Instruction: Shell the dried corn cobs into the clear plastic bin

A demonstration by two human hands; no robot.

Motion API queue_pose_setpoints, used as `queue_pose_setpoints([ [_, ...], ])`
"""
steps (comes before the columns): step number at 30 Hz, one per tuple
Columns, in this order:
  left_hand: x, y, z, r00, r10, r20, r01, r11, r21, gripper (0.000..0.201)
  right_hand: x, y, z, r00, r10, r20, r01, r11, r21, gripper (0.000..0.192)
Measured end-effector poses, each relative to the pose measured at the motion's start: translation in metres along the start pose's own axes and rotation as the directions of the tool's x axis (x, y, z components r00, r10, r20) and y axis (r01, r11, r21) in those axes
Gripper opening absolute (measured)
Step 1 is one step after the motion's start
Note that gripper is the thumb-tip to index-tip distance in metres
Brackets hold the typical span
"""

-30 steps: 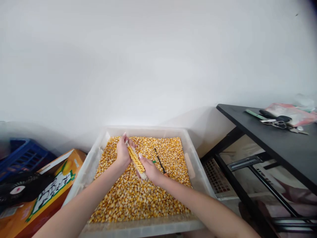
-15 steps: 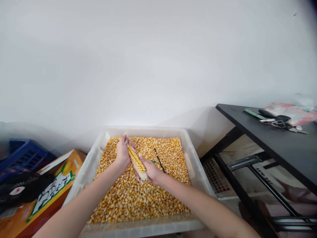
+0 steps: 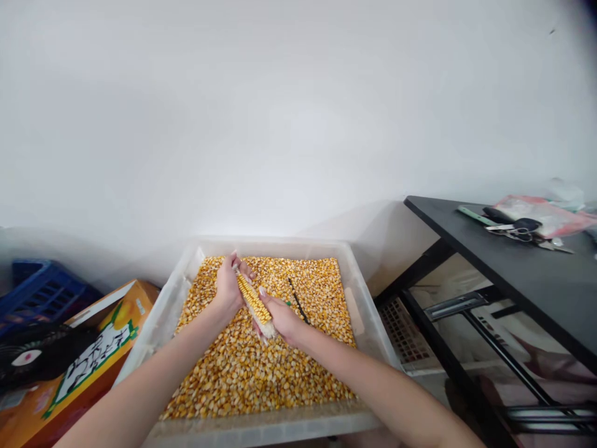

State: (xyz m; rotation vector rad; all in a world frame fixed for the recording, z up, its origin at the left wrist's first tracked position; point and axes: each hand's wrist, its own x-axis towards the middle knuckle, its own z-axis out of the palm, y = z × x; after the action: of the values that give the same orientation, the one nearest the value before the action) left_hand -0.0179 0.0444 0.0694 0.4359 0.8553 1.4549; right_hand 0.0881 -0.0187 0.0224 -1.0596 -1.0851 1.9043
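A corn cob [image 3: 253, 300], partly covered with yellow kernels and pale where bare, is held at a slant between my two hands. My left hand [image 3: 229, 286] is closed round its upper end. My right hand [image 3: 280, 317] grips the lower part, with the thumb lying along the kernel rows and fingertips showing beneath. Below both hands, loose corn kernels [image 3: 261, 386] fill a translucent plastic bin [image 3: 373, 330]. A thin dark stick-like item [image 3: 298, 301] with a small green part lies on the kernels, just beyond my right hand.
On the right, a black table [image 3: 527, 274] carries scissors [image 3: 515, 230], a green-handled item [image 3: 476, 215] and a pink-and-clear plastic bag [image 3: 545, 211]. An orange carton [image 3: 107, 348], a black fan [image 3: 37, 354] and a blue crate [image 3: 46, 289] stand at left. A white wall rises behind the bin.
The whole view has shifted slightly, with things now a little further left. Both hands keep their hold on the corn cob in nearly the same pose.
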Motion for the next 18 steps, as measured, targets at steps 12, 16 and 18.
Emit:
queue_pose_setpoints([
  [12,-0.004,-0.008,-0.002,0.989,-0.031,0.144,0.023,0.998,0.056,0.035,-0.009,-0.003,-0.016,0.871,-0.483,0.095,0.409,0.603,-0.685,0.028],
  [16,-0.004,-0.010,-0.002,0.989,0.002,0.145,-0.013,0.997,0.074,0.036,-0.008,-0.003,-0.016,0.837,-0.535,0.110,0.434,0.530,-0.728,0.031],
  [18,-0.005,-0.010,-0.002,0.990,0.016,0.143,-0.028,0.996,0.083,0.037,-0.007,-0.001,-0.015,0.828,-0.553,0.087,0.435,0.538,-0.722,0.032],
])
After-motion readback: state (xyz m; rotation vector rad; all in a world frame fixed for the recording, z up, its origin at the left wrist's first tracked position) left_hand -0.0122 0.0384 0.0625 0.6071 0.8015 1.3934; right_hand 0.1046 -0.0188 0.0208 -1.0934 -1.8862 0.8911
